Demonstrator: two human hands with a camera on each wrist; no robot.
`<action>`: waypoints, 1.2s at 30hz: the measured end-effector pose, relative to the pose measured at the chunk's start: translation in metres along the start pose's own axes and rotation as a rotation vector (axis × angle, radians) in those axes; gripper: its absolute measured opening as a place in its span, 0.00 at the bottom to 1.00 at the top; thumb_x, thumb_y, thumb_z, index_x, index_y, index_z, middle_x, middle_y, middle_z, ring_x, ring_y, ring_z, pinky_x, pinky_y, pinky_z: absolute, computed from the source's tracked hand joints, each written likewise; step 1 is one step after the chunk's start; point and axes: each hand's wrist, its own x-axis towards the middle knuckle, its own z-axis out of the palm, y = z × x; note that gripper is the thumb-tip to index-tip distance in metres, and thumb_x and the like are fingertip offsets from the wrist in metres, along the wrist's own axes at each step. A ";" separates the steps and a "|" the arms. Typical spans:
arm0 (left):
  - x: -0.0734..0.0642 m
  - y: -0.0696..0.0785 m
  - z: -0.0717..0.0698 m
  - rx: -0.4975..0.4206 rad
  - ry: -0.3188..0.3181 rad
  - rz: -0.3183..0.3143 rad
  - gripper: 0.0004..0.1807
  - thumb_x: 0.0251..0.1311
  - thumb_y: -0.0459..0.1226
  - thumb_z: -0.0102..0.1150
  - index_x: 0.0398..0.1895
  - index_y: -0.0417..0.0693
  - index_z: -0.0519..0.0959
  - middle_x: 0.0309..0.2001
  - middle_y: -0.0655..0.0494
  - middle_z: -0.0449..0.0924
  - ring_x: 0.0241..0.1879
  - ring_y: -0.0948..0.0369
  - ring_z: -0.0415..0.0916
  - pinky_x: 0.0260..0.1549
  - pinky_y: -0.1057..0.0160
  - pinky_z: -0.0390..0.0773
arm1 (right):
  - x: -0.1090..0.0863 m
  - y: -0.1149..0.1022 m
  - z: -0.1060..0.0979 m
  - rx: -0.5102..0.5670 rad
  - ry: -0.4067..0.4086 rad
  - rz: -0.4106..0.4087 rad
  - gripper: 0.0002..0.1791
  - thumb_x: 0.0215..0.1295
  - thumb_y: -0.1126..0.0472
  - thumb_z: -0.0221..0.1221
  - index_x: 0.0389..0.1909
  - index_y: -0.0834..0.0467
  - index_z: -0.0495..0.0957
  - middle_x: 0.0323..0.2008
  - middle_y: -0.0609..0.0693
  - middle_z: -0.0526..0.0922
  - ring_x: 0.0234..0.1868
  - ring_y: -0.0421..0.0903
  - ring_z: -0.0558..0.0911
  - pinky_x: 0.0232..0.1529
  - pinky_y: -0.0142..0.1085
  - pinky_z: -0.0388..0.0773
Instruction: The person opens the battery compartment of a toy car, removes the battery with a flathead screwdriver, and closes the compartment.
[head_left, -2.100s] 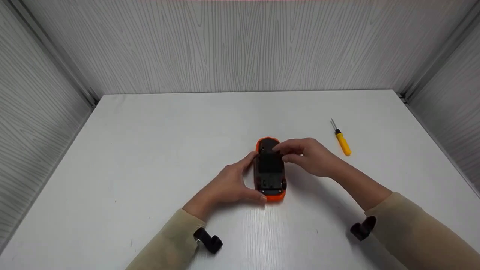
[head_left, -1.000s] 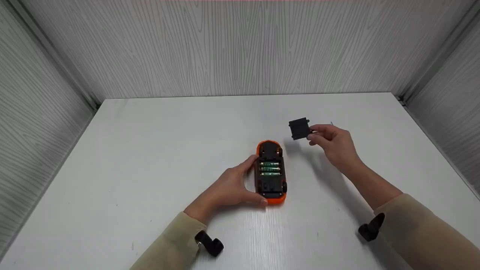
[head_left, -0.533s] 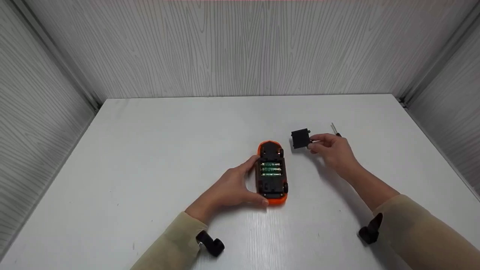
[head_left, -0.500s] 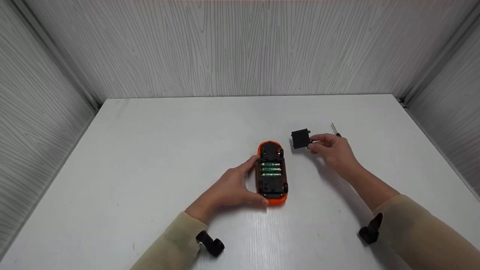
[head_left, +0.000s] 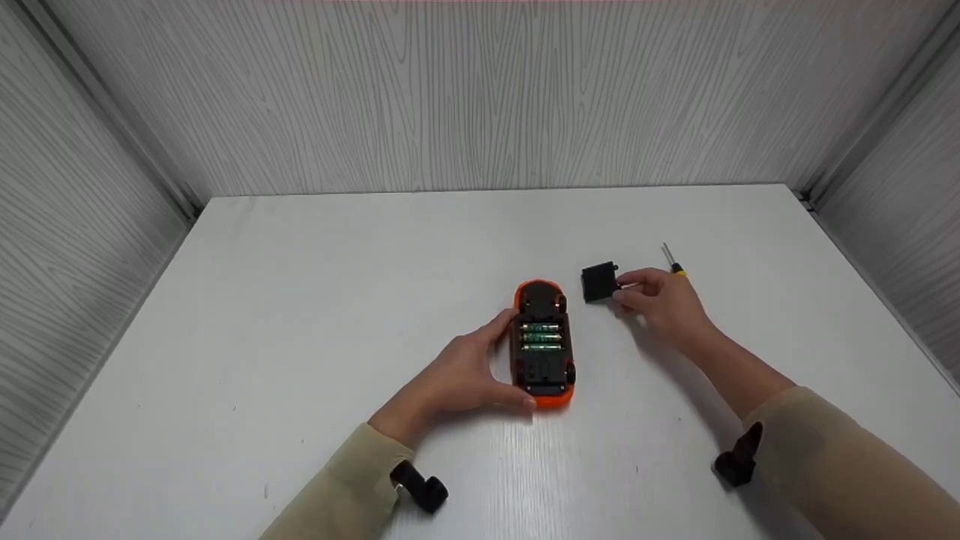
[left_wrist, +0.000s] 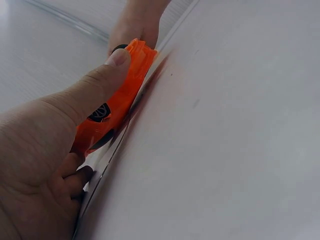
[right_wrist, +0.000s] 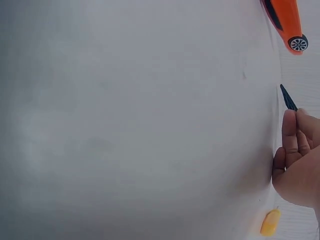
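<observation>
An orange toy car (head_left: 546, 367) lies upside down on the white table, its black underside facing up. Three green batteries (head_left: 541, 337) sit side by side in its uncovered compartment. My left hand (head_left: 465, 375) grips the car from its left side, thumb at the near end and fingers along the far left edge; the left wrist view shows the thumb (left_wrist: 107, 75) pressed on the orange body. Right of the car, my right hand (head_left: 660, 304) pinches a square black battery cover (head_left: 599, 282) by its right edge. In the right wrist view the cover (right_wrist: 288, 98) appears edge-on, tilted.
A screwdriver (head_left: 677, 268) with a yellow handle lies beyond my right hand, which hides most of it; its handle (right_wrist: 270, 223) shows in the right wrist view. Grey wood-grain panels (head_left: 480, 97) stand behind the table (head_left: 337, 300) and at both sides.
My right hand has lifted the battery cover off the car, baring the batteries, and carried it to the right. Lately it has lowered the cover toward the table. My left hand has kept its grip.
</observation>
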 end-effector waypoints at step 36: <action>-0.004 0.004 -0.001 -0.006 0.011 -0.002 0.73 0.39 0.58 0.88 0.88 0.63 0.50 0.82 0.58 0.59 0.79 0.63 0.56 0.76 0.57 0.59 | 0.001 0.001 -0.001 -0.073 -0.024 0.059 0.25 0.78 0.55 0.62 0.70 0.61 0.76 0.47 0.57 0.87 0.40 0.43 0.89 0.38 0.30 0.77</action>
